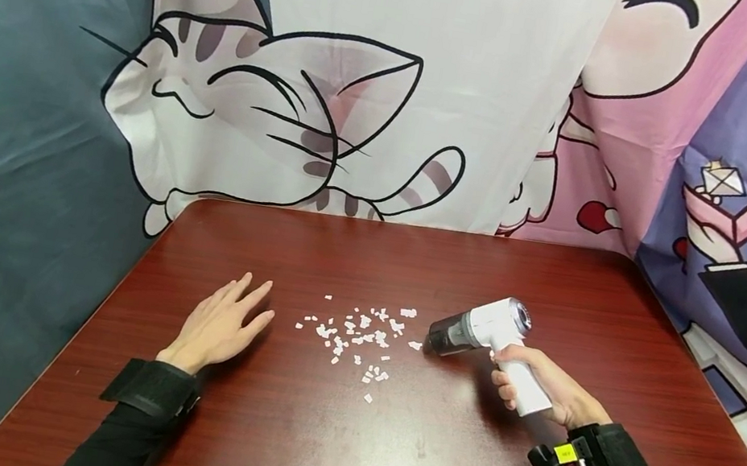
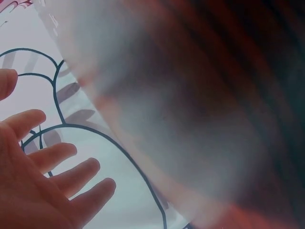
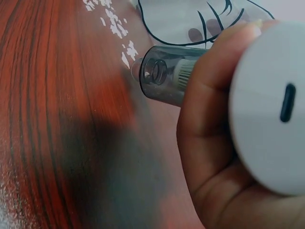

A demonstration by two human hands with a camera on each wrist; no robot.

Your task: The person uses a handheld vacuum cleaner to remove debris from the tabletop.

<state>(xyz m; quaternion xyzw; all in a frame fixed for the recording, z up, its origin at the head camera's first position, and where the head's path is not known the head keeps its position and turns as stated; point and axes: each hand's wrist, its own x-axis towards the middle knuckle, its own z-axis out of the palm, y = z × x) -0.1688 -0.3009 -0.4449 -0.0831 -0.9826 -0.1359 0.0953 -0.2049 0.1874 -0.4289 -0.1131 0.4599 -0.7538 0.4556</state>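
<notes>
My right hand (image 1: 544, 378) grips the white handle of a small handheld vacuum cleaner (image 1: 494, 323). Its dark see-through nozzle end points left and down, right at the edge of the scattered white paper scraps (image 1: 365, 333). In the right wrist view the clear dust cup (image 3: 164, 71) shows a pleated filter inside, and the round end of the handle (image 3: 271, 109) fills the right side. My left hand (image 1: 215, 326) holds nothing; its fingers are spread, palm down, over the table left of the scraps. The left wrist view shows the same hand (image 2: 52, 176) with fingers extended.
The brown wooden table (image 1: 282, 439) carries the scraps in a loose patch at its middle. Behind it hangs a white curtain (image 1: 500, 82) with a cartoon cat. A grey-green curtain (image 1: 29, 89) is at the left, and a purple one (image 1: 744, 161) at the right.
</notes>
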